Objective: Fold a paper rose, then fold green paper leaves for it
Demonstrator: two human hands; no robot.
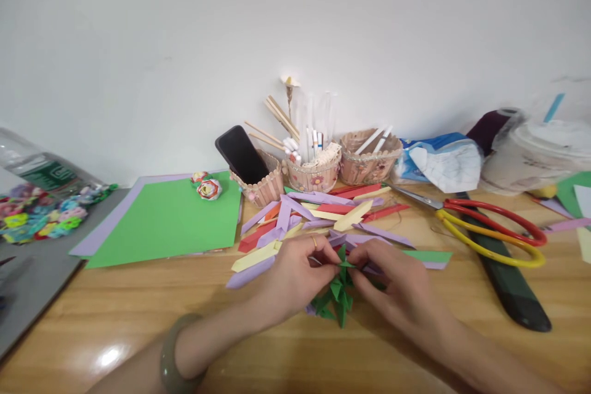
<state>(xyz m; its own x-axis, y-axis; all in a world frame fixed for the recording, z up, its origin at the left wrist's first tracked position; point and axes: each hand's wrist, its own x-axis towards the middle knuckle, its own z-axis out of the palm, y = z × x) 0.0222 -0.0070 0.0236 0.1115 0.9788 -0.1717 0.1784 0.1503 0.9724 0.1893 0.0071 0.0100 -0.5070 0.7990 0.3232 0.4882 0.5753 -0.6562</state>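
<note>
My left hand, with a ring on one finger and a grey-green bangle at the wrist, pinches the top of a folded green paper piece that rests on the wooden table. My right hand pinches the same piece from the right side. Both hands have their fingertips closed together on the green folds. Just beyond my hands lies a heap of folded paper strips in purple, red and pale yellow.
Green and purple sheets lie at the left with small paper balls. Stick baskets hold a phone and pens. Red-and-yellow scissors and a dark sheath lie at the right. Colourful paper flowers sit far left.
</note>
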